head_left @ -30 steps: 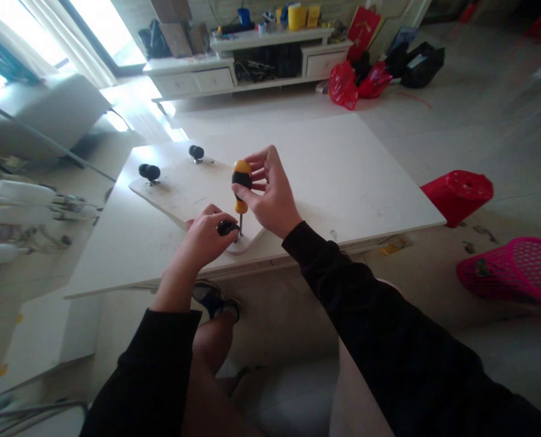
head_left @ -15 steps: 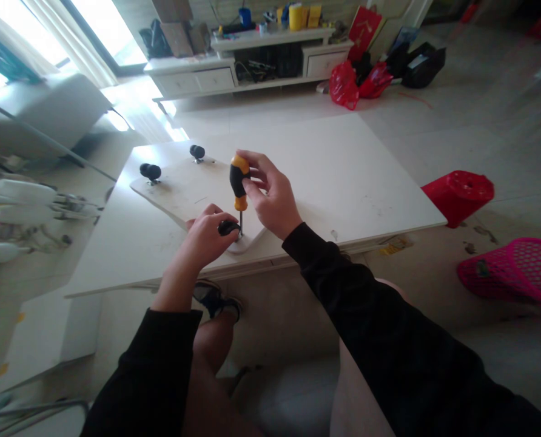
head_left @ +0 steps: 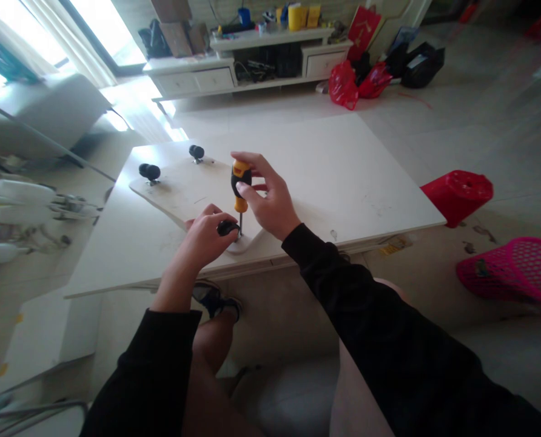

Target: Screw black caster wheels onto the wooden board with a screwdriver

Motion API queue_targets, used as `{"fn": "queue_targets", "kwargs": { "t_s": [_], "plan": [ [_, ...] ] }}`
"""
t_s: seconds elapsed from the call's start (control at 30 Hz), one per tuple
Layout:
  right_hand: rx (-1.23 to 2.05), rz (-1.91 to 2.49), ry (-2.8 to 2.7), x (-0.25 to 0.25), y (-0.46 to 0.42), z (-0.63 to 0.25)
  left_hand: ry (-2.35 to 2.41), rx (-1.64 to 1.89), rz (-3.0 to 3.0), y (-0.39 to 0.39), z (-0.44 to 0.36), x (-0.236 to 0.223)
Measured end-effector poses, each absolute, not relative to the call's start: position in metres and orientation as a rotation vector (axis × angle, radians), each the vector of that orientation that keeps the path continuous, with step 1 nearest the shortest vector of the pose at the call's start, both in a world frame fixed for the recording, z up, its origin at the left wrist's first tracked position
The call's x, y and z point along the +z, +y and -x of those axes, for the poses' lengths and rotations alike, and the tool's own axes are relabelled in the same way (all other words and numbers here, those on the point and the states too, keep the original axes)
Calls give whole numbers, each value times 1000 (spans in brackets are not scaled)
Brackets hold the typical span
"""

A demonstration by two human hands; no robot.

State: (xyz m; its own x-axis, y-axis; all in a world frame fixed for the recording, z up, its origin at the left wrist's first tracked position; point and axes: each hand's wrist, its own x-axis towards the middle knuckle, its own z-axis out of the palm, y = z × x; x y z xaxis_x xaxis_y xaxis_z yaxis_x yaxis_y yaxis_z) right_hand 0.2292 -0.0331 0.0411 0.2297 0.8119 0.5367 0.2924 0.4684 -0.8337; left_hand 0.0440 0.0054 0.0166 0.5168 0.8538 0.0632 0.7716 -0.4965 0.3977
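Note:
My right hand (head_left: 270, 197) grips a yellow and black screwdriver (head_left: 241, 176) by its handle, held upright. Its shaft points down beside a black caster wheel (head_left: 227, 227) at the near corner of a white board (head_left: 179, 188). The tip meets the caster's metal mount, though the screw itself is too small to make out. My left hand (head_left: 207, 240) is closed round that caster, thumb and fingers against it. Two more black casters, a left one (head_left: 149, 172) and a farther one (head_left: 196, 152), stand on the board's far side.
The board lies on a larger white tabletop (head_left: 334, 164). A red bin (head_left: 461, 194) and a pink mesh basket (head_left: 511, 270) stand on the floor at right. Behind are a white cabinet (head_left: 198, 79) and red plastic bags (head_left: 343, 85). My legs are below the near edge.
My right hand's fingers have turned a little round the screwdriver handle, and the handle has rotated with them. The left hand and the casters stay put.

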Motion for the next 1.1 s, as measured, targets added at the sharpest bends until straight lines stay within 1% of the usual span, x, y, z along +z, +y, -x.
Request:
{"fn": "queue_targets", "kwargs": {
  "t_s": [0.1, 0.17, 0.27, 0.43, 0.7, 1.1],
  "plan": [
    [599, 1022, -1330, 41, -31, -230, 1343, 361, -2441, 5, -44, 17],
    [620, 1006, -1324, 40, -29, -231, 1336, 359, -2444, 5, -43, 18],
    [574, 1032, -1317, 38, -25, -231, 1335, 355, -2442, 5, -43, 18],
    [413, 1200, -1210, 37, -26, -229, 1333, 349, -2431, 5, -43, 19],
    [553, 1090, -1233, 41, -29, -229, 1361, 332, -2430, 5, -44, 17],
    [383, 1095, -1226, 34, -23, -230, 1353, 349, -2435, 6, -44, 16]
  ]
}}
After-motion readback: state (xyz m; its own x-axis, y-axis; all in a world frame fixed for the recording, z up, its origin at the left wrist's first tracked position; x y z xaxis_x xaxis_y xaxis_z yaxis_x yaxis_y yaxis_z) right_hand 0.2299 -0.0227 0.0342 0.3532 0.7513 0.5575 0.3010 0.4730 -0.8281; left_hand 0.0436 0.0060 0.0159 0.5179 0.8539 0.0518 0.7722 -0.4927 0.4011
